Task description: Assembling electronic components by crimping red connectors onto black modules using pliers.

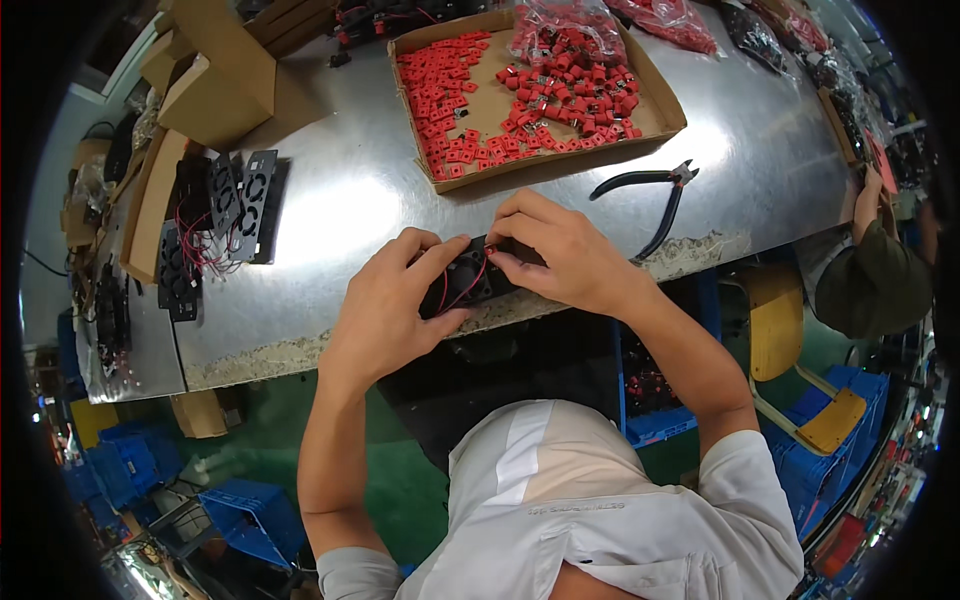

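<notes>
At the front edge of the metal table, my left hand [390, 300] grips a black fan panel [468, 282] by its left end, thumb and fingers on either side. Red wires run across the panel's face. The fingers of my right hand [560, 250] are pinched at the panel's upper right, on a small red part [489, 250] partly covered by the fingertips. Whether that part sits in the panel or only against it, I cannot tell. A pair of cutting pliers [684, 174] with black handles lies spread on the table to the right of my right hand.
Beyond my hands stands a shallow cardboard tray [560, 157] with many red parts [440, 100] and a clear plastic bag [570, 30]. More fan panels [250, 205] with wires lie at the left by a cardboard box [220, 90]. Another person's arm [868, 205] and a yellow chair [775, 320] are at the right.
</notes>
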Action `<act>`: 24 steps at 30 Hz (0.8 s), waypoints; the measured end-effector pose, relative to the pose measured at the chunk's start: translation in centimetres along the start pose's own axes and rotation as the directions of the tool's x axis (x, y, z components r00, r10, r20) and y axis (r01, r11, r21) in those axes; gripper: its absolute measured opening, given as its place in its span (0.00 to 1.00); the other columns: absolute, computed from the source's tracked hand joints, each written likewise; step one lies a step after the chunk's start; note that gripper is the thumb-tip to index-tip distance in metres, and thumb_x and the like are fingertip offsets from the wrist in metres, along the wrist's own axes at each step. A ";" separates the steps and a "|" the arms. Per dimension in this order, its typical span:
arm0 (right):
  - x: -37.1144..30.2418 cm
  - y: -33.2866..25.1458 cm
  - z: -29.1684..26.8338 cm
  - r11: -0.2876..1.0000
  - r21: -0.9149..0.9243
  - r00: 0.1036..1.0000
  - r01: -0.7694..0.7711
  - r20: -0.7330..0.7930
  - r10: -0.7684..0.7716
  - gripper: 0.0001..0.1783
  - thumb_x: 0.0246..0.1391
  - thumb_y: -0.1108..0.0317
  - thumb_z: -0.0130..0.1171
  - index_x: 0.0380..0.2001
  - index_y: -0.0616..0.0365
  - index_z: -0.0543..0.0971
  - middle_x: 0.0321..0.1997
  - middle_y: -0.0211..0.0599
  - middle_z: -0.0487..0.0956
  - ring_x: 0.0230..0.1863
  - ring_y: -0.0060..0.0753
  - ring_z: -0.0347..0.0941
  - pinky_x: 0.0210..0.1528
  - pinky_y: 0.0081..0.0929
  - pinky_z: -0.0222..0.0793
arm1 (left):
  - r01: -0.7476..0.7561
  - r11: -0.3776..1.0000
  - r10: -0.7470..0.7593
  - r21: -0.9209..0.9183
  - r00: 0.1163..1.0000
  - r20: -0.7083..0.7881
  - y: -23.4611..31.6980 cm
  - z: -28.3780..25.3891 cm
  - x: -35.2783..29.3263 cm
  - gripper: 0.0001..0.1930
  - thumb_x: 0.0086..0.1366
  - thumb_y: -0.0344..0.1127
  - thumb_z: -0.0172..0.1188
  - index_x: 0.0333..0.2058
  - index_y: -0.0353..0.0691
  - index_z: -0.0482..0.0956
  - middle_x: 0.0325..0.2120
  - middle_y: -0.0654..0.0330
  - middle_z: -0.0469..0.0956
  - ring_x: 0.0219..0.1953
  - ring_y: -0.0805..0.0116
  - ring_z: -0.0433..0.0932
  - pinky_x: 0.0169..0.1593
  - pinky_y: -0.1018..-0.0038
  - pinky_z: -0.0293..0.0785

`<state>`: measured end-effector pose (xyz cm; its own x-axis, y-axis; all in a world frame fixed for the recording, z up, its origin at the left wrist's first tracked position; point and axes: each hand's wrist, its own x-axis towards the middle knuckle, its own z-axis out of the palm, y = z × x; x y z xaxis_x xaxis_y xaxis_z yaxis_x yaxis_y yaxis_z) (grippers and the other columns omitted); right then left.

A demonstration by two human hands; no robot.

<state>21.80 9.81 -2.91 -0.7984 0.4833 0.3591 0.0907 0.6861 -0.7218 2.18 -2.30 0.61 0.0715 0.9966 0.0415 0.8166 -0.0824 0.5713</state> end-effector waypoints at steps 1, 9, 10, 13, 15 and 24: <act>0.0 0.0 -0.1 1.000 -0.002 1.000 -0.003 0.000 0.003 0.10 0.50 0.75 0.64 0.37 0.63 0.78 0.40 0.40 0.74 0.36 0.41 0.75 0.37 0.31 0.72 | 0.031 0.999 -0.030 -0.019 0.999 0.020 0.1 -0.1 0.0 0.33 0.45 0.33 0.73 0.53 0.44 0.76 0.41 0.55 0.75 0.41 0.56 0.77 0.43 0.66 0.75; 0.0 -0.2 -0.6 0.999 -0.041 0.998 0.007 0.069 -0.004 0.12 0.50 0.76 0.63 0.39 0.64 0.77 0.42 0.43 0.75 0.39 0.45 0.75 0.41 0.34 0.73 | -0.052 0.998 0.052 0.027 0.999 -0.010 0.3 0.1 0.5 0.33 0.44 0.35 0.74 0.53 0.40 0.75 0.44 0.54 0.75 0.43 0.53 0.77 0.46 0.64 0.75; 0.1 -0.1 -0.6 0.999 -0.041 0.998 0.004 0.066 -0.002 0.12 0.50 0.76 0.63 0.39 0.64 0.77 0.42 0.43 0.75 0.39 0.45 0.75 0.41 0.34 0.73 | -0.061 0.998 0.061 0.034 0.998 -0.002 0.3 0.2 0.6 0.34 0.44 0.35 0.75 0.53 0.40 0.75 0.44 0.53 0.76 0.43 0.53 0.77 0.46 0.64 0.75; 0.2 0.4 -1.2 0.999 0.001 0.999 0.044 0.028 -0.044 0.12 0.51 0.76 0.62 0.41 0.63 0.76 0.42 0.43 0.75 0.39 0.46 0.75 0.41 0.34 0.73 | -0.073 0.997 0.072 -0.007 0.997 -0.030 0.0 0.3 0.5 0.33 0.45 0.38 0.75 0.52 0.40 0.75 0.43 0.56 0.76 0.43 0.51 0.76 0.46 0.62 0.73; 0.3 0.5 -1.7 0.994 0.085 0.998 -0.063 -0.021 0.065 0.12 0.52 0.76 0.61 0.42 0.63 0.76 0.42 0.44 0.75 0.39 0.46 0.75 0.41 0.33 0.74 | -0.063 0.998 0.062 -0.018 0.998 -0.028 -0.3 0.4 0.4 0.33 0.45 0.38 0.75 0.52 0.40 0.75 0.43 0.56 0.76 0.43 0.52 0.76 0.46 0.62 0.73; 0.1 0.3 -0.7 0.996 -0.062 0.995 0.068 0.075 -0.064 0.12 0.52 0.72 0.64 0.40 0.62 0.76 0.42 0.40 0.75 0.37 0.46 0.75 0.38 0.36 0.73 | -0.079 0.997 0.079 -0.013 0.997 -0.001 -0.2 0.3 0.8 0.34 0.44 0.38 0.75 0.53 0.41 0.75 0.45 0.56 0.76 0.42 0.52 0.76 0.46 0.62 0.73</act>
<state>22.12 10.46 -2.67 -0.8451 0.3964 0.3588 0.0726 0.7500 -0.6575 2.25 -1.47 0.33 0.1350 0.9870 0.0869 0.8007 -0.1603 0.5772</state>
